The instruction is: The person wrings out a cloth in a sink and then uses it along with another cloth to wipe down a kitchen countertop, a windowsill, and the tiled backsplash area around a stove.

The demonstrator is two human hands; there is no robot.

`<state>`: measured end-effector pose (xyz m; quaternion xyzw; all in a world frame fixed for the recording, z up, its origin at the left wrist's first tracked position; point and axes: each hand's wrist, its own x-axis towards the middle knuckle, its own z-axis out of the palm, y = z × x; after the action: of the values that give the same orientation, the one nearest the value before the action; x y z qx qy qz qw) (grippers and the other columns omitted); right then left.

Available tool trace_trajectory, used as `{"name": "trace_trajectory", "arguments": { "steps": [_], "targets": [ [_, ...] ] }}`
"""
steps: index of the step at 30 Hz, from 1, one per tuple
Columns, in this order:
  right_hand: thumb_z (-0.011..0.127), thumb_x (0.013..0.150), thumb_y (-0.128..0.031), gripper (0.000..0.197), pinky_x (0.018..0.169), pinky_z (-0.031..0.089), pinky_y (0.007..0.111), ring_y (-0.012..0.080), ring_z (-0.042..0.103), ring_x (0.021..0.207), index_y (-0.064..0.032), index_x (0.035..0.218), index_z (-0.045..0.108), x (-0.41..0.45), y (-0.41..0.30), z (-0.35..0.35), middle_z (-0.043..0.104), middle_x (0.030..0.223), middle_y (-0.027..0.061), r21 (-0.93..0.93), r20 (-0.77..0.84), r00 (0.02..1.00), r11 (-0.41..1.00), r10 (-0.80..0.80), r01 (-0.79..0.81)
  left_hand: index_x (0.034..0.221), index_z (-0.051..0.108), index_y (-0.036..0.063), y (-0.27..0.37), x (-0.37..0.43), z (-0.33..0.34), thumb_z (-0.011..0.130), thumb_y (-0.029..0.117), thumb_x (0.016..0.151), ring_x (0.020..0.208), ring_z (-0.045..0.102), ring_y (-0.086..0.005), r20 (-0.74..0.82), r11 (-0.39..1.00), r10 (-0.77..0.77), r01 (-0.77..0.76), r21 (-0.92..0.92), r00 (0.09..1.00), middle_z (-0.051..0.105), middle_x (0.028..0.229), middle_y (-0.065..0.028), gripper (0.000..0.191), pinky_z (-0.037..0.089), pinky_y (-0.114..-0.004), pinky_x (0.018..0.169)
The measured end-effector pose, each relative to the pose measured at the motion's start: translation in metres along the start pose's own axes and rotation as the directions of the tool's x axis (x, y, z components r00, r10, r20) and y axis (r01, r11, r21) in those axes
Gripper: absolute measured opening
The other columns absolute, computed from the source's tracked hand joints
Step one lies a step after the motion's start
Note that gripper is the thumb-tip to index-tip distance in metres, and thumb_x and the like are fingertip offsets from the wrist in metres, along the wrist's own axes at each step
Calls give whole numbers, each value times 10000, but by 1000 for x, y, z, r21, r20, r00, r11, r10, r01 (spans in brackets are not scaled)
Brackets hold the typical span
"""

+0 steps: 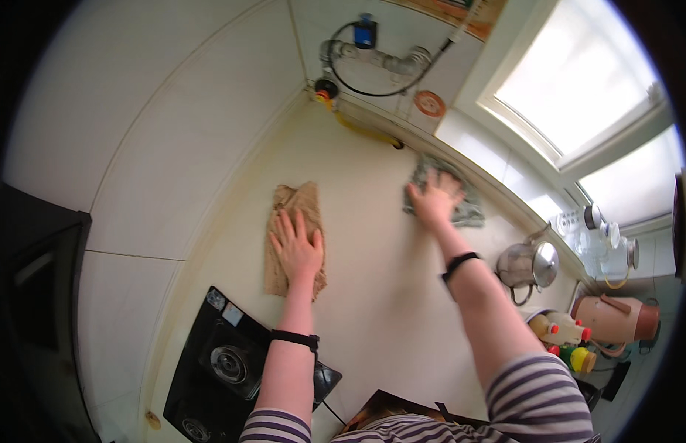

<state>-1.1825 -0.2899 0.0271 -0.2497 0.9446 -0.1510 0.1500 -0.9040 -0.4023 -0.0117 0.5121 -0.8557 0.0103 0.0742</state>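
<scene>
My left hand lies flat, fingers spread, on a brown cloth spread over the pale countertop. Part of that cloth is hidden beneath the palm and wrist. Farther off on the right, my right hand presses down on a crumpled grey-green cloth close to the low ledge under the window. The right hand is slightly blurred, with its fingers apart over the cloth. Neither hand visibly grasps its cloth.
A black gas stove sits at the lower left. A yellow gas hose runs along the back edge below a pipe. To the right stand a metal kettle, glass jars, bottles and a pink thermos jug.
</scene>
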Motion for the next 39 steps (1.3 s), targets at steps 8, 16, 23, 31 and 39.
{"name": "trace_trajectory", "arguments": {
  "steps": [8, 16, 23, 31, 39],
  "targets": [
    [424, 714, -392, 509, 903, 88, 518, 290, 132, 1176, -177, 1167, 333, -137, -26, 65, 196, 1272, 85, -277, 9, 874, 839, -485, 469, 1222, 243, 186, 26, -9, -2, 307, 349, 781, 1192, 94, -262, 77, 996, -60, 55, 70, 995, 144, 1293, -56, 475, 39, -495, 926],
    [433, 711, -389, 523, 920, 96, 496, 265, 152, 1177, -178, 1177, 323, -133, 1, 44, 215, 1266, 74, -182, 118, 772, 751, -625, 635, 1201, 284, 154, 74, -96, 1, 350, 309, 754, 1192, 109, -245, 146, 988, 139, -127, -89, 979, 201, 1275, -47, 478, 38, -499, 924],
    [411, 736, -356, 506, 935, 120, 448, 246, 186, 1166, -156, 1186, 294, -10, -36, 50, 243, 1252, 73, -254, -74, 737, 727, -672, 638, 1211, 252, 90, 84, -35, 3, 352, 302, 764, 1185, 124, -254, 100, 983, 164, -155, -95, 981, 206, 1268, -79, 505, 63, -490, 926],
    [405, 736, -305, 491, 943, 159, 387, 219, 228, 1150, -98, 1171, 309, 42, -40, 41, 286, 1229, 78, -204, -95, 736, 737, -670, 644, 1231, 202, 114, 101, 13, 6, 299, 313, 787, 1199, 88, -210, 111, 994, 101, -95, -61, 989, 161, 1289, -46, 496, 29, -452, 946],
    [404, 724, -200, 460, 940, 172, 385, 218, 239, 1143, -51, 1152, 325, 0, 20, 9, 310, 1208, 94, -232, -196, 949, 952, -245, 198, 1235, 194, 121, 103, 20, 6, 278, 339, 793, 1201, 77, -205, 151, 996, 71, -62, -60, 986, 164, 1288, -43, 500, 22, -441, 953]
  ]
}}
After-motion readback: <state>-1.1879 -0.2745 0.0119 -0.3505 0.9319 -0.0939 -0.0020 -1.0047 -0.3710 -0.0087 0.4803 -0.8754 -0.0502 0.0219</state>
